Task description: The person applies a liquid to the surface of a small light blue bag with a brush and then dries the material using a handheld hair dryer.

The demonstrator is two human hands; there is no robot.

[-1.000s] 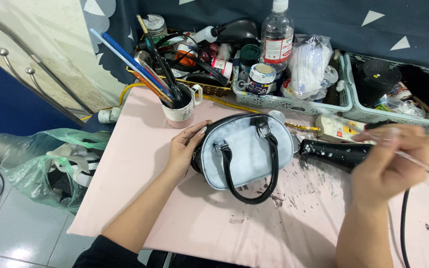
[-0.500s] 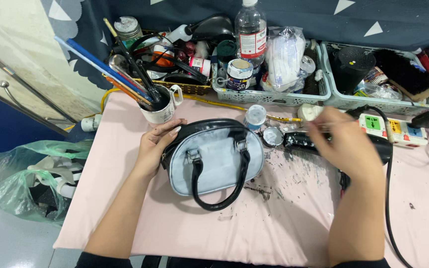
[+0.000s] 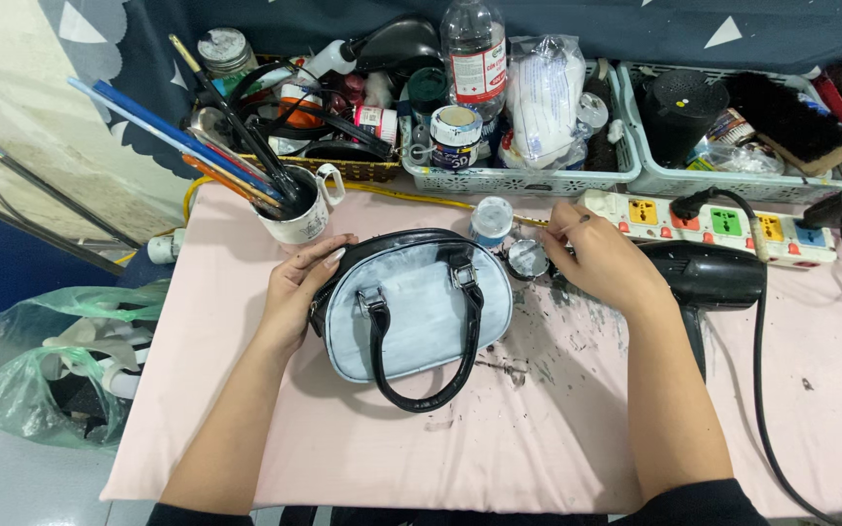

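A small light-blue handbag [image 3: 411, 310] with black trim and black handles lies flat on the pink-covered table [image 3: 499, 448]. My left hand [image 3: 302, 282] rests against the bag's left end, fingers curled over its black edge. My right hand [image 3: 601, 258] is beside the bag's upper right, pinching a thin paintbrush [image 3: 550, 230] whose tip points left over a small open paint pot [image 3: 527, 258]. A little blue-labelled jar [image 3: 491, 220] stands just behind the pot.
A white mug [image 3: 296, 214] full of brushes stands at the back left. Plastic baskets [image 3: 518, 180] of bottles and jars line the rear. A black hair dryer [image 3: 711, 278] and a white power strip [image 3: 723, 216] lie to the right; dark paint specks mark the cloth.
My right hand has come left from the hair dryer to the paint pot by the bag, brush in its fingers. The view has shifted so the bag sits further left. My left hand stays on the bag.
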